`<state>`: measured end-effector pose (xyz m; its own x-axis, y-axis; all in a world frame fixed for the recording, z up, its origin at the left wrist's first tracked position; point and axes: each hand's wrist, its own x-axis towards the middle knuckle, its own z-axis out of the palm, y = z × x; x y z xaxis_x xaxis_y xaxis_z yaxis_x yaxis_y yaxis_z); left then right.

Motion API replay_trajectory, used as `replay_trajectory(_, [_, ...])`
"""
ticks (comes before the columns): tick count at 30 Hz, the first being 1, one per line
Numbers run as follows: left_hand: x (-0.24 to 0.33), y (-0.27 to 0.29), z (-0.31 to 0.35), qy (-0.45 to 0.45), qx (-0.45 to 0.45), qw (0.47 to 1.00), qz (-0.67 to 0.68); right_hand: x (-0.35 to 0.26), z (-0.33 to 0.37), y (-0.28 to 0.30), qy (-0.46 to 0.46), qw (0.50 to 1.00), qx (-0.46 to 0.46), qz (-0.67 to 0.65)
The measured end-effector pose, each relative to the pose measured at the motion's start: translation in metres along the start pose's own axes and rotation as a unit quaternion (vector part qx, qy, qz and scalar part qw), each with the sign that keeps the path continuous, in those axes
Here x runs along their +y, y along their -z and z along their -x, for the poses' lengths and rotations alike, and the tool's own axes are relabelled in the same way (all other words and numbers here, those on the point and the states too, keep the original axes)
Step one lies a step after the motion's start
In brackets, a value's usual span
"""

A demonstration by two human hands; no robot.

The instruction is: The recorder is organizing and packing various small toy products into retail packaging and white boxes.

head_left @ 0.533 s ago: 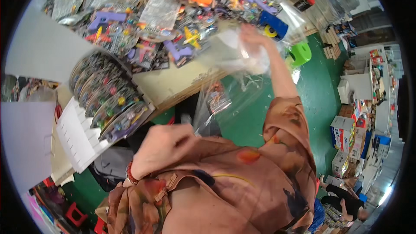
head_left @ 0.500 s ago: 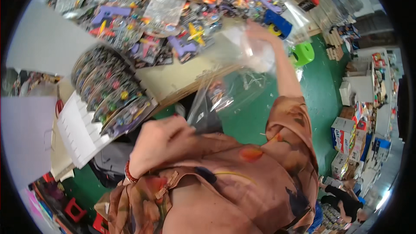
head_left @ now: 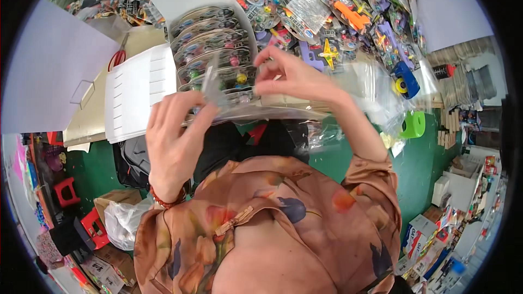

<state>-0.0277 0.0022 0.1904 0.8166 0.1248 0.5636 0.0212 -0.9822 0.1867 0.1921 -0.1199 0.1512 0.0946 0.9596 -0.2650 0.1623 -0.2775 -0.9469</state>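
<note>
Clear plastic bag [head_left: 214, 86], its raised part pinched between the thumb and fingers of the left hand [head_left: 177, 130], the rest stretching rightward along the table's front edge. From the left: on the floor, a white plastic bag [head_left: 126, 226] overlaps a brown carton [head_left: 108, 200]; whether it sits inside is unclear. On the table [head_left: 91, 122], a white slitted card [head_left: 141, 92] adjoins an open box [head_left: 246, 19] holding rows of upright toy packs [head_left: 211, 41]. Beside them, the right hand [head_left: 291, 79] curves, thumb and fingertips parted. Further right, a blue tape dispenser [head_left: 408, 79] holds a yellow roll [head_left: 400, 85].
</note>
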Motion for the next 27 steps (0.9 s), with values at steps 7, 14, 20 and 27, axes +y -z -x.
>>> replay_trajectory(7, [0.001, -0.002, 0.023, -0.035, 0.153, 0.986, 0.048, -0.011, 0.017, -0.058, 0.26, 0.879, 0.315, 0.246])
replay_trajectory(14, [0.001, -0.025, 0.008, -0.155, 0.124, 0.978, 0.067, -0.015, 0.06, -0.054, 0.149, 0.971, 0.059, -0.177])
replay_trajectory(20, [-0.001, -0.045, 0.008, -0.153, 0.111, 0.975, 0.114, -0.019, 0.052, -0.047, 0.054, 0.978, 0.152, -0.133])
replay_trajectory(27, [-0.011, -0.065, 0.012, -0.081, 0.164, 0.98, 0.083, -0.022, 0.066, -0.02, 0.119, 0.906, 0.401, 0.063])
